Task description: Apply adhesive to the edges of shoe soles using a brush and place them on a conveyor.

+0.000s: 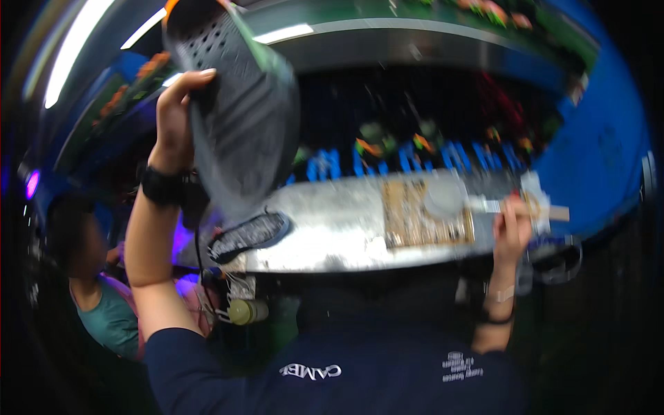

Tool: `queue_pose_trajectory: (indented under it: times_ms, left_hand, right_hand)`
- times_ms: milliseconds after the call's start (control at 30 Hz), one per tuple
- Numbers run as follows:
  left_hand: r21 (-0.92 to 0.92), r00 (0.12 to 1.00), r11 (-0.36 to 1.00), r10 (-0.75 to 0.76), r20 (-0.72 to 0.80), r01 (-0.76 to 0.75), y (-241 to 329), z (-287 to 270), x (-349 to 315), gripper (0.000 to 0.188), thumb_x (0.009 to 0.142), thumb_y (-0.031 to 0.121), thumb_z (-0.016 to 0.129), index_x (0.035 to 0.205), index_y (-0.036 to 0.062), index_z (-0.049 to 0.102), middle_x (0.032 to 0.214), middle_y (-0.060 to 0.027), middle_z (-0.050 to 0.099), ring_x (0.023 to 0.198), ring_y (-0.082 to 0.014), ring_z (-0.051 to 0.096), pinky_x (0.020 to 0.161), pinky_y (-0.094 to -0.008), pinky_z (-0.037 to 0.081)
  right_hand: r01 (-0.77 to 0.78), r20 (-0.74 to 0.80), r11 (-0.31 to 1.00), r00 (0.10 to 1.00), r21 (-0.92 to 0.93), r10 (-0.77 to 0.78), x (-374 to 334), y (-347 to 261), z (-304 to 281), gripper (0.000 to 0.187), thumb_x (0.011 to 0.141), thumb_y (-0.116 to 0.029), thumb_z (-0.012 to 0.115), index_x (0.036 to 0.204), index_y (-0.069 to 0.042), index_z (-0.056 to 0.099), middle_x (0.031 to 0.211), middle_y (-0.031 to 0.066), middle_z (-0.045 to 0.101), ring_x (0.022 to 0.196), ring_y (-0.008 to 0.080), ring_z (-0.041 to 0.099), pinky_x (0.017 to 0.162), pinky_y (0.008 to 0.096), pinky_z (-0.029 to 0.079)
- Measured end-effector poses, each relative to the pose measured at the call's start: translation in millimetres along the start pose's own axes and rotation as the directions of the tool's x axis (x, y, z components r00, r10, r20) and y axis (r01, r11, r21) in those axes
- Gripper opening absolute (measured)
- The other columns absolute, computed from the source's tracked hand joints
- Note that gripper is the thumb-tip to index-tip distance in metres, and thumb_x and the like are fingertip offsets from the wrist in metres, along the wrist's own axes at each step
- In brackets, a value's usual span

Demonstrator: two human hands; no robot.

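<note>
My left hand [178,117] is raised at the upper left, its fingers closed on a dark grey shoe upper [242,131]. The upper is tilted, with small round holes near its top and a bit of orange at the opening. At the right, my right hand [512,221] grips a brush [557,213] with a pale handle, its white end pointing left. That end is beside a round whitish dish [444,197], which rests on a brown, tape-covered board [401,207]. A dark shoe sole [252,235] lies on the metal bench [332,214] below the raised upper.
Behind the bench, several shoes [373,142] with orange and green parts stand along blue holders [325,164]. A blue panel [595,152] rises at the right. Another person [111,315] in a teal top is at the left. A greenish jar [245,311] hangs below the bench's near edge.
</note>
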State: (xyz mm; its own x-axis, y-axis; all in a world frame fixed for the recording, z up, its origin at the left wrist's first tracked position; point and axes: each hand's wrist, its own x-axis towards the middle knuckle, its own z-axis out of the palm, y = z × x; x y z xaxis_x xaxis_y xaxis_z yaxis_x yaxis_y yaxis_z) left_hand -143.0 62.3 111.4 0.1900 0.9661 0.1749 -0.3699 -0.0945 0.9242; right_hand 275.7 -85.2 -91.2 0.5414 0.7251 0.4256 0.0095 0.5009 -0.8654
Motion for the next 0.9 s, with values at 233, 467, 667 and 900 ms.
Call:
queue_pose_trajectory:
  times_ms: [233, 467, 667, 900]
  left_hand:
    - [-0.283, 0.831, 0.833, -0.320, 0.455, 0.475, -183, 71, -101, 0.058, 0.068, 0.020, 0.047, 0.116, -0.0088, 0.032, 0.116, -0.0225, 0.042, 0.095, -0.0265, 0.051, 0.084, -0.0343, 0.041]
    - [-0.585, 0.817, 0.572, -0.445, 0.367, 0.575, -271, 46, -123, 0.041, 0.072, 0.017, 0.044, 0.106, -0.0061, 0.046, 0.104, -0.0167, 0.054, 0.097, -0.0266, 0.051, 0.088, -0.0378, 0.037]
    - [-0.545, 0.884, 0.714, -0.237, 0.404, 0.440, -261, 28, -121, 0.038, 0.079, 0.019, 0.049, 0.111, -0.0016, 0.044, 0.108, -0.0131, 0.052, 0.096, -0.0244, 0.051, 0.087, -0.0372, 0.037]
    - [-0.601, 0.810, 0.546, -0.335, 0.482, 0.583, -245, 28, -119, 0.057, 0.076, 0.040, 0.053, 0.115, 0.0006, 0.040, 0.107, -0.0177, 0.051, 0.093, -0.0273, 0.054, 0.082, -0.0426, 0.044]
  right_hand:
    - [-0.039, 0.185, 0.964, 0.979, -0.262, 0.090, 35, 41, 7, 0.006, 0.075, -0.008, 0.056, 0.077, -0.002, 0.053, 0.060, -0.0001, 0.051, 0.051, 0.0046, 0.046, 0.046, 0.0174, 0.037]
    - [0.079, 0.228, 0.844, 0.972, -0.531, 0.053, 38, 76, -2, 0.013, 0.076, -0.012, 0.056, 0.079, 0.000, 0.055, 0.063, 0.0001, 0.053, 0.054, 0.0043, 0.047, 0.049, 0.0178, 0.037]
    - [0.045, 0.226, 0.742, 0.963, -0.669, 0.145, 47, 92, 0, 0.021, 0.071, -0.018, 0.058, 0.079, 0.001, 0.057, 0.065, 0.0101, 0.059, 0.060, 0.0167, 0.057, 0.057, 0.0271, 0.044]
    - [0.034, 0.245, 0.748, 0.954, -0.663, 0.174, 50, 79, -6, 0.023, 0.071, -0.018, 0.057, 0.082, 0.002, 0.057, 0.069, 0.0108, 0.059, 0.064, 0.0167, 0.058, 0.061, 0.0285, 0.045]
